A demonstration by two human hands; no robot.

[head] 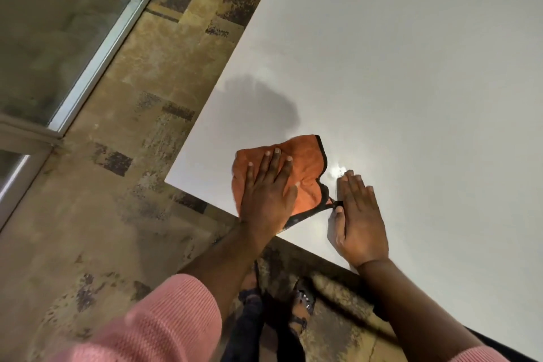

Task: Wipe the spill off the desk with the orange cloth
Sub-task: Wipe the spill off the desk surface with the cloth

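Head view shows the left hand spread flat on the orange cloth near the desk corner, right hand open beside it, a wet glint seemingly left unwiped.

One camera on my head looks steeply down and forward, close above the near corner of the white desk, with patterned floor at left.
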